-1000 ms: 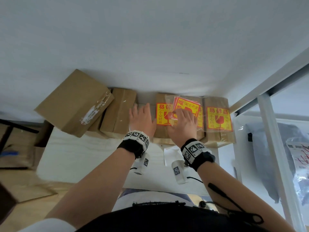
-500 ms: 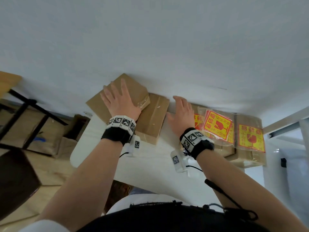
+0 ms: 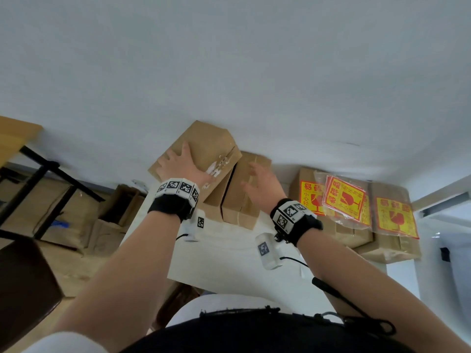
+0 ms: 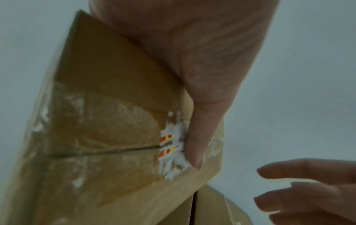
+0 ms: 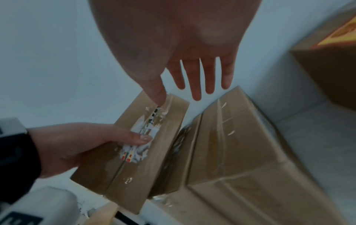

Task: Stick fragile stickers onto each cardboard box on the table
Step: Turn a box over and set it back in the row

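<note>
Target box: tilted cardboard box [image 3: 204, 151] at the far left end of the row against the wall, about 11 o'clock from the table's near edge; propped at a slant on the plain neighbouring box [image 3: 244, 189], not flat.
Long axis: judged to run from about 7 o'clock to 1 o'clock in the head view; taped seam and torn white label remnant [image 3: 216, 166] face up and toward 3 o'clock.
Left hand: left hand [image 3: 182, 165] laid on the top face, fingers spread, thumb bent over the torn remnant near the edge; grips the box rather than just resting, as the wrist views show.
Right hand: right hand [image 3: 262, 184] in the air above the neighbouring box, fingers straight and slightly apart, empty; blurred in the head view.
Done: two boxes at 2 to 3 o'clock wear red-and-yellow stickers, sticker box one [image 3: 309, 197] and sticker box two [image 3: 392, 215].
Sticker supply: clear bag of stickers [image 3: 344, 200] lying on the boxes between those two; whether the box beneath it carries its own sticker is hard to tell.
Left to do: the tilted box and its neighbour show no fragile sticker; roughly half the row appears finished.
Surface: white table [image 3: 229, 256] with bare area at 6 o'clock.
</note>
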The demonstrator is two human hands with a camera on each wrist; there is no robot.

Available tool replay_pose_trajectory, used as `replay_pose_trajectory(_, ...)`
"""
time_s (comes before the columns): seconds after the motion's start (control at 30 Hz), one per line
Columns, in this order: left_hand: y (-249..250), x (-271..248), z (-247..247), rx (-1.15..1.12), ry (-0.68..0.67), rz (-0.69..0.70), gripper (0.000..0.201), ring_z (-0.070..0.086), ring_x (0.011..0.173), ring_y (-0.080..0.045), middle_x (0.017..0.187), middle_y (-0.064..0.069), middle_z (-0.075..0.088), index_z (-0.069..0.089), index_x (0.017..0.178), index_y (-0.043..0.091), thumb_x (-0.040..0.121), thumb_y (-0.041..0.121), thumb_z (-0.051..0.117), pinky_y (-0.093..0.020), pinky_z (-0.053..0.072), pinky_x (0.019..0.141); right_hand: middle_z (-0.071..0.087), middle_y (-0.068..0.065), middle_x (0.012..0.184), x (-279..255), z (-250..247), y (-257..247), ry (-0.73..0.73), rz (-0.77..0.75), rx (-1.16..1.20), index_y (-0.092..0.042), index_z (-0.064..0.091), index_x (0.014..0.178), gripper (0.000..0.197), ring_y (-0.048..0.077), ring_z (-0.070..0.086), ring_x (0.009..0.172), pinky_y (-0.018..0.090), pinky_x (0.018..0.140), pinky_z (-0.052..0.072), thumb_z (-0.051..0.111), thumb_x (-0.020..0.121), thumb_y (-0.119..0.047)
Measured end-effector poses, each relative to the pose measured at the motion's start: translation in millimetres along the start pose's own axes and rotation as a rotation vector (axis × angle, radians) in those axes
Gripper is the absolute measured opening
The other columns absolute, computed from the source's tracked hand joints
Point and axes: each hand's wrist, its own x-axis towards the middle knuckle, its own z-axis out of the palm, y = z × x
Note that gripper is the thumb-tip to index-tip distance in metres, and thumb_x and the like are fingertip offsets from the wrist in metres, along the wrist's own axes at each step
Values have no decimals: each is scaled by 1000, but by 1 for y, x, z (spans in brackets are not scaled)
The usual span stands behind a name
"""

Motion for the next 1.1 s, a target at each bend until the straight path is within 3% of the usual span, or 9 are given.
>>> replay_pose_trajectory(0.13, -8, 2, -3, -120, -49, -4, 120, 34, 133, -39, 154, -10, 32, 12, 154, 32, 56, 76, 68, -53, 37, 105, 50, 7, 145, 3, 6, -24, -161, 50, 238, -19, 25, 152, 65, 25, 49, 131, 32, 105, 40, 55, 97, -36)
replay_pose_trajectory(0.27, -13, -9, -8, -154, -34, 22, 126, 39, 131, -39, 155, -6, 35, 15, 153, 34, 47, 91, 50, -54, 38, 104, 52, 9, 143, 10, 20, -44, -244, 79, 444, -13, 23, 152, 68, 25, 57, 121, 46, 102, 49, 59, 96, -22)
replay_pose_trajectory(0.4, -20, -15, -19, -247, 27, 73, 108, 47, 129, -34, 148, -2, 47, 23, 152, 34, 60, 79, 59, -50, 40, 104, 57, 6, 138, 8, 28, -47, -186, 88, 524, -10, 19, 154, 73, 22, 59, 118, 45, 100, 51, 59, 94, -15)
replay_pose_trajectory(0.53, -18, -25, -39, -433, 67, 132, 128, 49, 132, -27, 148, -3, 46, 15, 153, 27, 53, 67, 83, -44, 40, 105, 62, -10, 118, 1, 20, -48, -13, -14, 588, -26, 29, 152, 68, 13, 64, 107, 39, 92, 55, 55, 92, -4)
replay_pose_trajectory(0.67, -2, -45, -61, -529, 212, 191, 132, 49, 131, -28, 152, -5, 39, 8, 154, 28, 53, 64, 86, -44, 41, 103, 57, -3, 128, -7, -8, -59, 59, -198, 597, -29, 42, 145, 65, 10, 63, 106, 19, 83, 52, 44, 92, 8)
replay_pose_trajectory(0.73, 7, -52, -72, -511, 246, 206, 132, 54, 125, -31, 149, -7, 38, 6, 154, 32, 54, 66, 84, -44, 44, 99, 55, -5, 134, -11, -21, -61, 52, -246, 591, -29, 44, 144, 69, 9, 63, 109, 18, 83, 50, 41, 89, 12)
replay_pose_trajectory(0.93, 27, -67, -82, -699, 282, 204, 100, 55, 117, -23, 141, -1, 43, 23, 149, 35, 66, 61, 73, -38, 44, 96, 51, -6, 139, -19, -46, -55, 174, -260, 593, -26, 37, 145, 54, 13, 54, 119, 32, 102, 47, 52, 96, -10)
replay_pose_trajectory(1.03, 37, -70, -68, -949, 186, 209, 83, 62, 109, -18, 126, 5, 58, 38, 139, 41, 65, 67, 67, -50, 51, 93, 34, 5, 153, -19, -57, -34, 278, -53, 493, -17, 28, 151, 57, 20, 36, 139, 39, 115, 31, 49, 100, -31)
replay_pose_trajectory(1.1, 42, -72, -51, -989, 110, 220, 71, 65, 107, -20, 119, 7, 63, 43, 129, 46, 67, 69, 66, -53, 54, 88, 33, 5, 154, -25, -63, -17, 230, 80, 577, -16, 24, 153, 59, 21, 38, 139, 36, 114, 32, 45, 102, -37)
